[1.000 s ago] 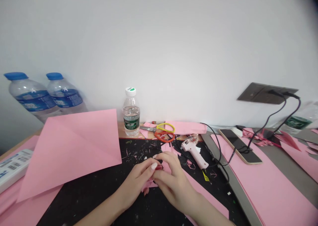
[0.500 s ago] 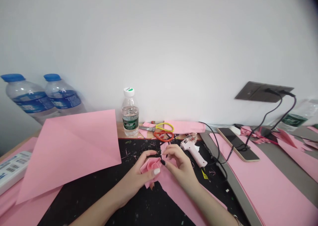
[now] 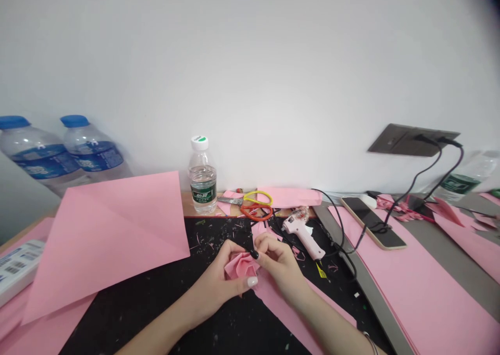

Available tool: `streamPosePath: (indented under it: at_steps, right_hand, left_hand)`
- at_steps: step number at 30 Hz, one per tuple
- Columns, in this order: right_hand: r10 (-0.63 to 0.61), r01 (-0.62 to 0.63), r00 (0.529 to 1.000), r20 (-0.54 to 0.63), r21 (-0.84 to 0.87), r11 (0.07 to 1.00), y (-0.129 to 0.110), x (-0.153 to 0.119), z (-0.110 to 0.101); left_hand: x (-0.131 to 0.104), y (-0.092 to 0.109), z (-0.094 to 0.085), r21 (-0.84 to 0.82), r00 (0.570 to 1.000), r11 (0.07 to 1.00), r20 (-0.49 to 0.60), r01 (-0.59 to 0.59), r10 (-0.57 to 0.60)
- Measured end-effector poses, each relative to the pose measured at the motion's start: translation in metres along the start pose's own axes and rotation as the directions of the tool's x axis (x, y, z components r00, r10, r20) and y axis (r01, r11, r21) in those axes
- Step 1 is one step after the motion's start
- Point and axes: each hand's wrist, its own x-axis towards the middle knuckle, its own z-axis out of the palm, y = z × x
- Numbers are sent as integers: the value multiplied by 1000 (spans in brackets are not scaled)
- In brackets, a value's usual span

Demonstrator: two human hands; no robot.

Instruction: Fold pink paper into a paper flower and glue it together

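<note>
A folded pink paper flower [image 3: 241,265] is held over the black mat. My left hand [image 3: 222,279] is closed around it, with the thumb along its near side and fingers behind. My right hand [image 3: 277,264] pinches the flower's right edge between thumb and fingers; the fingertips are partly hidden. Beneath the right hand and forearm lies a long strip of pink paper [image 3: 279,308]. A pale pink glue gun [image 3: 307,238] rests just beyond the right hand. Scissors [image 3: 255,206] with one yellow and one red handle lie behind both hands.
Large pink sheets [image 3: 113,235] cover the left side, beside a white box [image 3: 19,269]. A water bottle [image 3: 203,180] stands by the wall. To the right are a phone [image 3: 373,222], black cables [image 3: 344,251] and more pink paper [image 3: 425,287]. Scraps litter the black mat [image 3: 219,329].
The flower has turned and tilted in my left hand, and its folds look different. My right thumb and fingers have closed in on its edge. The view has shifted slightly.
</note>
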Motion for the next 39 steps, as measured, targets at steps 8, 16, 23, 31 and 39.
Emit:
streamPosePath:
  at_steps: [8,16,23,31,39]
  right_hand:
    - [224,-220,974,29,356,908,6,0,2]
    - [405,-450,892,199,464,763,-5,-1,4]
    - [332,-376,927,176,485,790,0,0,2]
    - [478,-515,855,201,437,737,-7,0,1]
    - [447,-476,876,182,476,739,-2,1,-2]
  left_hand:
    - [-2,1,-1,76,998,996,34,-51,48]
    - [-4,0,0,21,991,998,120,-53,51]
    - [-4,10,-1,68,998,998,67,8,-13]
    - [-5,6,-1,64,992,998,123,-26,18]
    - [-3,6,-4,93,995,994,82,-55,47]
